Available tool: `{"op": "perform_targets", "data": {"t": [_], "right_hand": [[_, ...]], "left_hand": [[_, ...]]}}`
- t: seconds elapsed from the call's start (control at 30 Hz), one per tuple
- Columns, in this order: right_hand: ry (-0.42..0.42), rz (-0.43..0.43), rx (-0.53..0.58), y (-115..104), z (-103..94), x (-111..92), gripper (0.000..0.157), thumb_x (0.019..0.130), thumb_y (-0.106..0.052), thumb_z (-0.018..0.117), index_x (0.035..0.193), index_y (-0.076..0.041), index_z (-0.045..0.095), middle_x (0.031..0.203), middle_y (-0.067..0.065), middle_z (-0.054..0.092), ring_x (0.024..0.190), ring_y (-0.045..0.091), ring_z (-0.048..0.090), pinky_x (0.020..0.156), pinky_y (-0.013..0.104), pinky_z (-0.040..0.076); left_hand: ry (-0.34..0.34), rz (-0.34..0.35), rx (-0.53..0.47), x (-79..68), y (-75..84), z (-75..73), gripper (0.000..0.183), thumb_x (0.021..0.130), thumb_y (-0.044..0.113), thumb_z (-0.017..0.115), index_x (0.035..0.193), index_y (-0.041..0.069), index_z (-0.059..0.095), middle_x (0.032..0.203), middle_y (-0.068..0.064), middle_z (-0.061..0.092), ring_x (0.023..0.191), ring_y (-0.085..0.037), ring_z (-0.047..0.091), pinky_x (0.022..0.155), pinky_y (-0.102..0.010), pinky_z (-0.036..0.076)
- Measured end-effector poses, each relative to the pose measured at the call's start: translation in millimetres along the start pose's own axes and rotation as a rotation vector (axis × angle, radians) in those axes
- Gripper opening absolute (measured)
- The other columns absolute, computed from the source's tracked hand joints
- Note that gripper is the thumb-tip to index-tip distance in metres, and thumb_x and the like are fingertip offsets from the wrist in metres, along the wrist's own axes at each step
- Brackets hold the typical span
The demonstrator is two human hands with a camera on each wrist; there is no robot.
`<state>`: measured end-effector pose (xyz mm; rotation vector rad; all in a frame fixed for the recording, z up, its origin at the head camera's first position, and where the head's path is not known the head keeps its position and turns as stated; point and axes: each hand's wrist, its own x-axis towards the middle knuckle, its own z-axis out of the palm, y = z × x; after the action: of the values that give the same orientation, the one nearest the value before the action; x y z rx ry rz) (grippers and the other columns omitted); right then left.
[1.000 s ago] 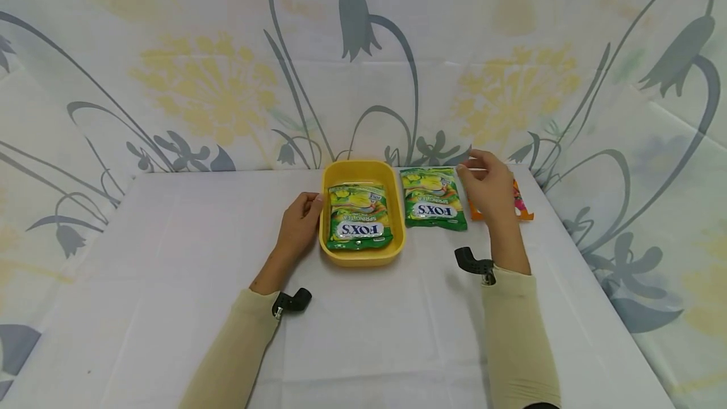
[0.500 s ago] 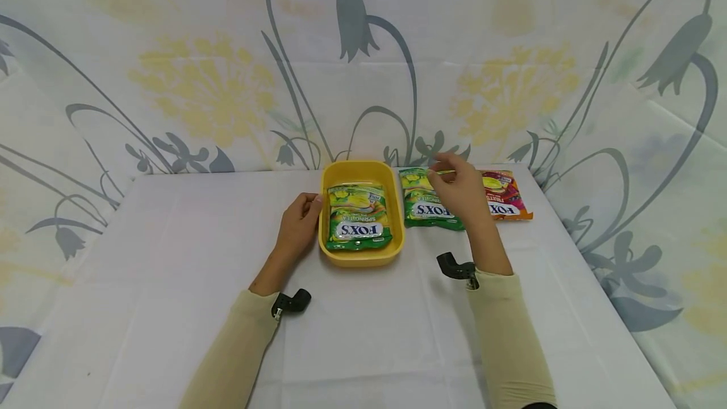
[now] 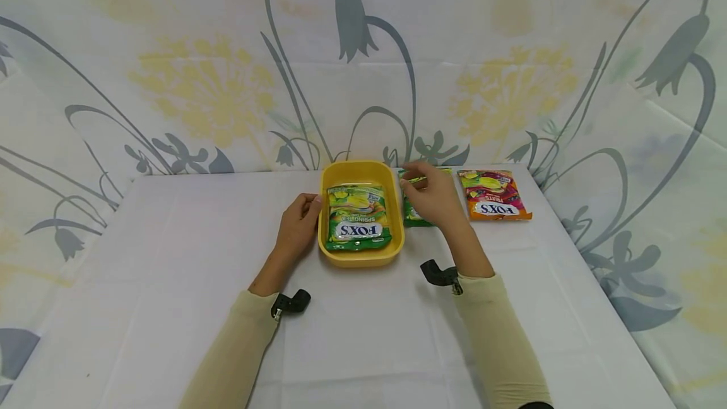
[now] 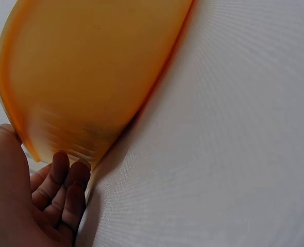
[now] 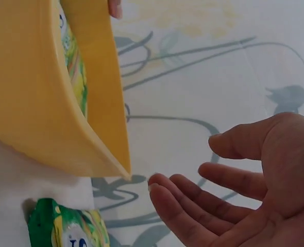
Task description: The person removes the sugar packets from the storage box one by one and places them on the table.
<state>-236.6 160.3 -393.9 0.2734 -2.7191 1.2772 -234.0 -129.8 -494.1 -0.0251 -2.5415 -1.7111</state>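
Note:
A yellow plastic tub (image 3: 361,260) stands at the back middle of the table, with a green FOX'S Spring Tea candy packet (image 3: 359,216) lying in it. My left hand (image 3: 298,223) holds the tub's left side, thumb at the rim; in the left wrist view the curled fingers (image 4: 62,167) lie against its outer wall. My right hand (image 3: 434,197) hovers over a second green candy packet (image 3: 411,212), just right of the tub, and partly hides it. In the right wrist view, its loosely bent fingers (image 5: 193,211) are apart from tub and packet, holding nothing.
To the right of the second green packet lies a red and orange FOX'S Fruits candy packet (image 3: 495,195). The white-covered table (image 3: 363,333) ends at a flower-patterned cloth (image 3: 227,81) hanging behind it and along both sides.
My right hand has moved left, from beside the red and orange packet to above the green one, uncovering the red and orange packet. The left hand and tub stay in place.

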Motion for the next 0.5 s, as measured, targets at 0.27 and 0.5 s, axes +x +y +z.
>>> {"op": "perform_targets", "data": {"t": [0.27, 0.5], "right_hand": [[-0.054, -0.024, -0.006, -9, 15.1, -3, 0.04, 0.105, -0.02, 0.067, 0.142, -0.006, 0.063, 0.127, 0.016, 0.071, 0.111, 0.036, 0.072, 0.091, 0.049, 0.061], [-0.168, 0.0, 0.032, -16, 27.4, -7, 0.049, 0.105, -0.019, 0.064, 0.15, -0.003, 0.055, 0.141, 0.022, 0.064, 0.12, 0.037, 0.07, 0.094, 0.049, 0.06]], "left_hand": [[0.001, 0.011, -0.002, -0.6, 0.1, -0.2, 0.052, 0.111, 0.051, 0.047, 0.135, 0.006, 0.061, 0.118, -0.012, 0.074, 0.104, -0.026, 0.067, 0.094, -0.041, 0.054], [0.009, 0.021, 0.007, 0.9, -1.6, 1.1, 0.051, 0.111, 0.05, 0.048, 0.134, 0.007, 0.062, 0.113, -0.012, 0.074, 0.097, -0.023, 0.066, 0.087, -0.035, 0.052]]}}
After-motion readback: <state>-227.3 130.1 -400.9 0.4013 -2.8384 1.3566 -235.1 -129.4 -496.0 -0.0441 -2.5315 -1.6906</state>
